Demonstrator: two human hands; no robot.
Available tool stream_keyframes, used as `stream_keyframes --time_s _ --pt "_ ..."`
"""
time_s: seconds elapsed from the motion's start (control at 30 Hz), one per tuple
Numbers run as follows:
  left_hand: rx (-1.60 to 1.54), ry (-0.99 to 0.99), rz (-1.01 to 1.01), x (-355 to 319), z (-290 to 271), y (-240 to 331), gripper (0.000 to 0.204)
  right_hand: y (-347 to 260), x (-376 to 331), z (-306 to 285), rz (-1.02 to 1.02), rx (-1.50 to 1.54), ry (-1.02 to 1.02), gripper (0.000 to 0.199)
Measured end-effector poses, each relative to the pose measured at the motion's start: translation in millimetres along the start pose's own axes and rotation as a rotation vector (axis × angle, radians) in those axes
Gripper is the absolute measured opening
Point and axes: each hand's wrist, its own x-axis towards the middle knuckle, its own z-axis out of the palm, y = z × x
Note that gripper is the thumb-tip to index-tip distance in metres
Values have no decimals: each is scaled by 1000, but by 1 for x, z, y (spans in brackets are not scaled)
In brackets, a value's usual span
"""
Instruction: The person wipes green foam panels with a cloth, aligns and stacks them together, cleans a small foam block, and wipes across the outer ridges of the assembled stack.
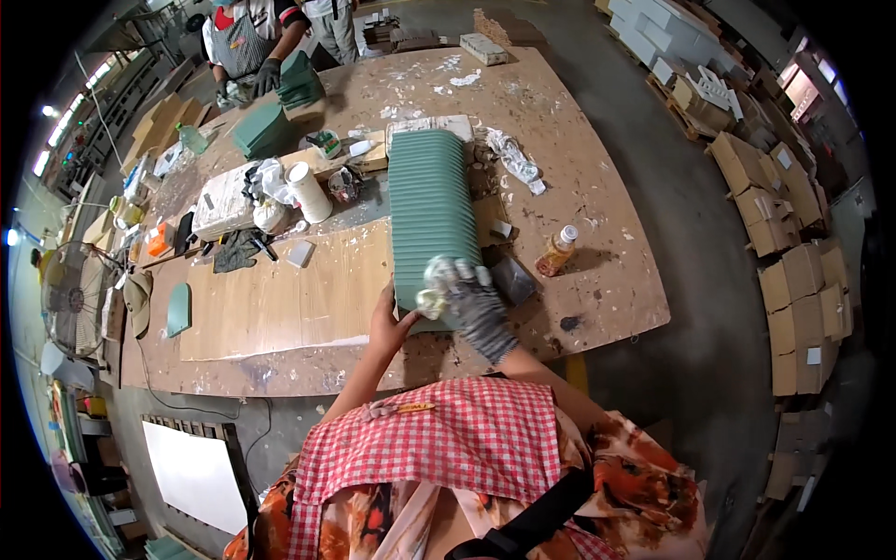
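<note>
A long row of overlapping green boards (427, 201) stretches away from me across the table, their edges making even ridges. At its near left corner my bare left hand (388, 319) grips the nearest board, thumb at the front edge and fingers along the side. My right hand (474, 303), in a grey striped knit glove, is closed on a crumpled whitish rag (431, 301) and presses it on the near end of the row. The glove and rag cover part of the nearest board, and the right fingertips are partly hidden.
Right of the row stands a bottle of amber liquid (557, 250). Leftward are a white roll (309, 192), a dark glove (239, 252) and a single green board (178, 310). Across the table a gloved co-worker (250, 47) works by green stacks (262, 131). Cartons (793, 317) line the right.
</note>
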Motion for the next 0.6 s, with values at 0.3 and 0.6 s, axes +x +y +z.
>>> stream_keyframes --time_s 0.3,0.6 --pt "114 -20 44 -26 -43 17 68 13 -33 -18 559 1501 256 49" --pt "16 -196 12 -11 -63 37 70 -29 -10 -12 322 562 221 49"
